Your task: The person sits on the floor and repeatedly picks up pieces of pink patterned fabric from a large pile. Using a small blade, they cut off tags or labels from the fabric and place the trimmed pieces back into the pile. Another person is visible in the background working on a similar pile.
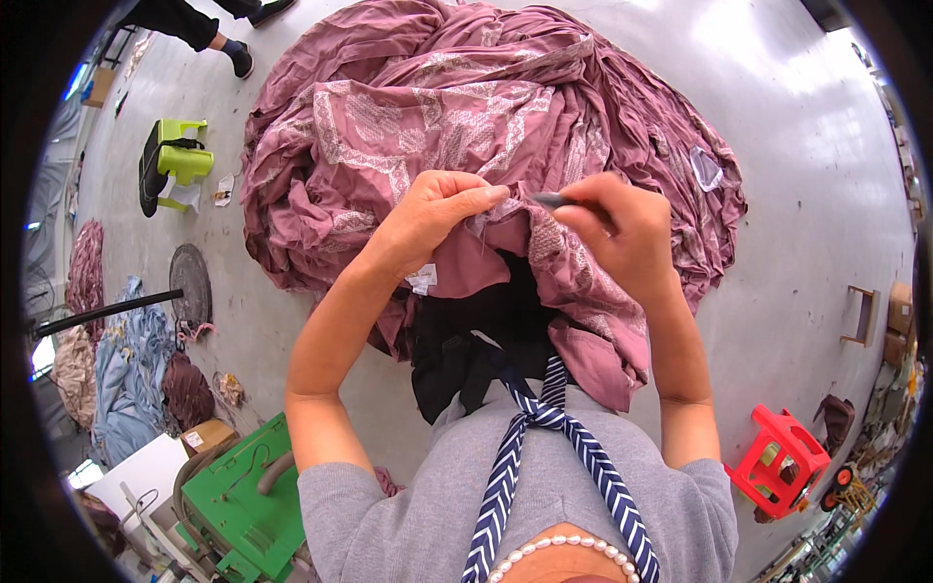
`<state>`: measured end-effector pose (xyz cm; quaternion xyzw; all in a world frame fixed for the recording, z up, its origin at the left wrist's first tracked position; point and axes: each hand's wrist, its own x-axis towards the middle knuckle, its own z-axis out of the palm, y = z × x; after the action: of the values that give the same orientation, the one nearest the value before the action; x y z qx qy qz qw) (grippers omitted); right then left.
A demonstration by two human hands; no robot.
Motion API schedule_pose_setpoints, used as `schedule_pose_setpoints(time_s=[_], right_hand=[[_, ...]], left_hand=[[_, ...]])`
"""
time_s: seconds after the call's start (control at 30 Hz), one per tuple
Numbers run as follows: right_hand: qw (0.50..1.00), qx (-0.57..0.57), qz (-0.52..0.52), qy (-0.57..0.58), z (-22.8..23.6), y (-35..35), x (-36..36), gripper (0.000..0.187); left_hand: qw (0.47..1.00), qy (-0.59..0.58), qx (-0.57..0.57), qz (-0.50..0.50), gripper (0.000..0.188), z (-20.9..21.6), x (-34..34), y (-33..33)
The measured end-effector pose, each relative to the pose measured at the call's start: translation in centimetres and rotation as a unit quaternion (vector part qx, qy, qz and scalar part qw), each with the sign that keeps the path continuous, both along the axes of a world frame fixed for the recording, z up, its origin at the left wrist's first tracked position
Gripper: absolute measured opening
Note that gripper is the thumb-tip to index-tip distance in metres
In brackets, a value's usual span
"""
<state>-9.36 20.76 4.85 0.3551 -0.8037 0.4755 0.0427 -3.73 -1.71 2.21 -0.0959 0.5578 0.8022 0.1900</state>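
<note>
A large heap of dusty-pink fabric (447, 73) with a pale lace-like pattern lies in front of me, one part drawn up over my lap. My left hand (437, 216) is closed, pinching an edge of this fabric between thumb and fingers. Loose pale threads hang by that edge, and a white label (422, 279) shows below the wrist. Close to the pinched edge, my right hand (622, 228) is closed round a small dark grey tool (551, 198), its tip pointing left. The fingers hide most of the tool, so its kind cannot be made out.
A green stool (185, 160) stands at the far left, and a red plastic stool (780, 462) at the near right. A green machine table (248, 496) is at my near left. Blue cloth (131, 360) lies piled on the left. Another person's legs (185, 24) show at the upper left.
</note>
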Motion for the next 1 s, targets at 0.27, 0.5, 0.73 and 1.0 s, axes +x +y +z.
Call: schedule_pose_setpoints(time_s=[0.27,0.5,0.73,1.0], right_hand=[[0.996,0.003,0.063,-0.056,0.2,-0.7,0.5,0.023],[0.976,0.121,0.046,0.174,-0.2,-1.0,0.9,0.029],[0.97,0.113,0.039,0.21,-0.7,-1.5,1.2,0.027],[0.968,0.115,0.032,0.221,-0.8,-1.7,1.4,0.026]], left_hand=[[0.998,-0.05,0.025,0.034,0.019,0.5,-0.4,0.2],[0.998,-0.045,-0.002,0.044,0.02,0.1,-0.2,0.1],[0.999,-0.035,0.003,0.037,0.02,0.0,-0.1,0.1],[0.999,-0.032,0.01,0.04,0.02,0.1,0.1,0.3]])
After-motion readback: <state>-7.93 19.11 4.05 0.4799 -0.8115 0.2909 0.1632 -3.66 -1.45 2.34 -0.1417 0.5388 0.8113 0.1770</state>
